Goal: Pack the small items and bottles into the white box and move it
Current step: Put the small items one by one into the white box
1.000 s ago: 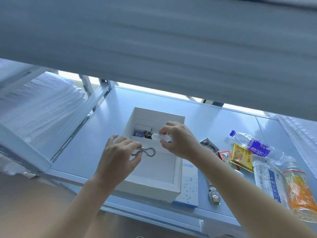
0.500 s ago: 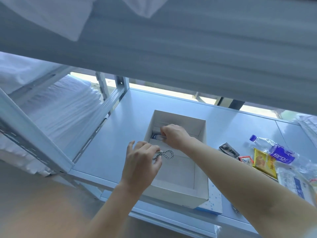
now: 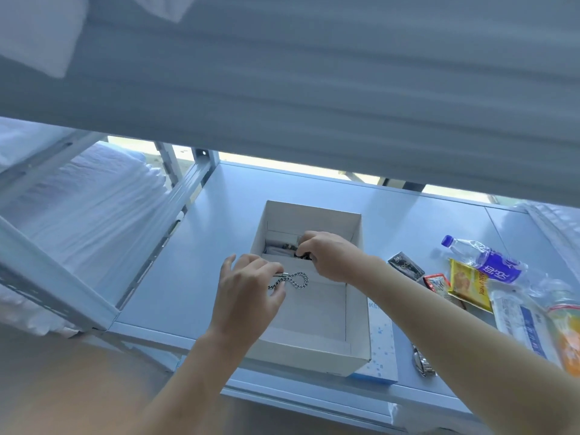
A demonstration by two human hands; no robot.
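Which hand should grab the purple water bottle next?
The right hand, probably. The purple water bottle lies on the shelf to the right of the white box, on that hand's side. The left hand is holding a chain over the box.

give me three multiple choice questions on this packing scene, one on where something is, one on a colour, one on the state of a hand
1. Where is the wristwatch?
A. inside the white box
B. on the shelf, right of the white box
C. in the left hand

2. What colour is the label on the clear water bottle?
A. purple
B. green
C. black

3. What is the left hand doing?
A. lying flat on the shelf
B. pressing down a lid
C. pinching a metal chain

Answers:
1. B, the watch lies on the shelf near its front edge, outside the white box.
2. A, a purple band wraps the bottle's middle.
3. C, the metal chain loops out from the fingertips over the box.
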